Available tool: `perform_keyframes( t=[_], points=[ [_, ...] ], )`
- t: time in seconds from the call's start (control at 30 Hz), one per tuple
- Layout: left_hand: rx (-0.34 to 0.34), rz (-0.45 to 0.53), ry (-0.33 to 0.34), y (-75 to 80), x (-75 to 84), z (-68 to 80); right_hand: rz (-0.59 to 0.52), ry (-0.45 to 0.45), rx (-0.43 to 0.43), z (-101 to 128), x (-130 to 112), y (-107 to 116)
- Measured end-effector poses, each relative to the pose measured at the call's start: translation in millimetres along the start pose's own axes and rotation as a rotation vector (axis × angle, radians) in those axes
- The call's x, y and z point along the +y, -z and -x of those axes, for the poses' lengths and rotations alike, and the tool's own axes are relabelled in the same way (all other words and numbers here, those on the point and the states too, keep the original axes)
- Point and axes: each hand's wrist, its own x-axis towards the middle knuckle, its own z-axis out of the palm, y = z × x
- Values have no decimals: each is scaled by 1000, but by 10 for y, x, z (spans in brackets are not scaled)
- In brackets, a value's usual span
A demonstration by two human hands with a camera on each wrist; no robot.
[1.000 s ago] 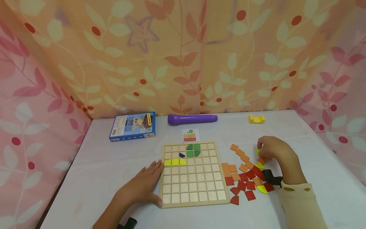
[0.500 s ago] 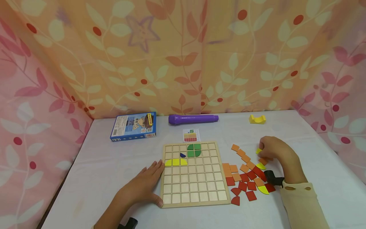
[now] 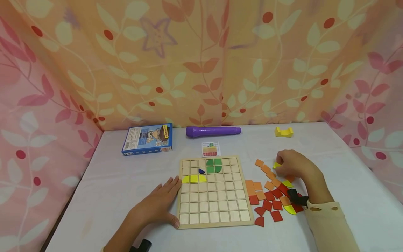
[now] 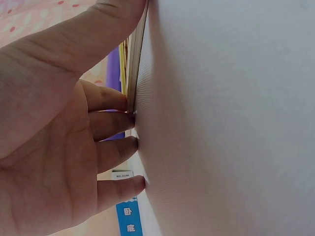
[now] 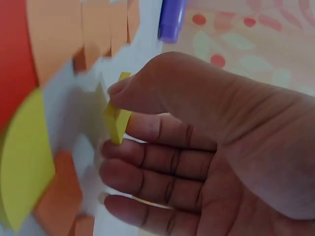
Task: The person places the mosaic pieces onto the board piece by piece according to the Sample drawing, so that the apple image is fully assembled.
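And here the right hand (image 3: 297,166) is working to the right of the board, its fingers curling and its thumb closing down, the gap narrowed to a pinch around one thin yellow wooden-looking tile (image 3: 276,165). The wrist view is showing that pinch up close: thumb on one side, forefinger behind, the tile being caught almost edge-on, so its full outline is staying hidden. Whether it is touching the cloth, nobody can tell from here.

Now the relation that seems to count: the held tile is sitting over the right part of the white-covered table (image 3: 104,189), while the square pale wooden grid board (image 3: 217,196) is lying to its left, its far edge a little farther off than the tile. Small flat orange tiles (image 3: 249,187) are filling part of the space between. The right hand is plainly the nearer one; the left hand (image 3: 160,201) is lying across the board, straight fingers and thumb resting against its left edge, gripping nothing.

And the direction? The tile's visible end is poking out of the pinch leftward, towards the board. In the wrist view its longer visible side is running from thumb towards middle finger; its true long axis is remaining uncertain. On the board, three yellow tiles (image 3: 194,178) are forming a row from the left edge, just nearer the near edge than the held one.
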Motion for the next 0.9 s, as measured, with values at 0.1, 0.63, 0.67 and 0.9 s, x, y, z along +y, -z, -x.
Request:
perform_keyframes(
  t=[0.1, 0.63, 0.67, 0.9],
  points=[
    [-4, 2, 3, -1, -3, -2, 22, 64, 19, -28, -107, -42],
    [-14, 13, -7, 32, 18, -2, 179, 387, 63, -91, -1042, -426],
    [-14, 11, -8, 30, 14, -2, 200, 410, 64, -101, -1109, -461],
    [-9, 13, -10, 13, -13, -11, 300, 548, 58, -170, -1471, -708]
  ],
)
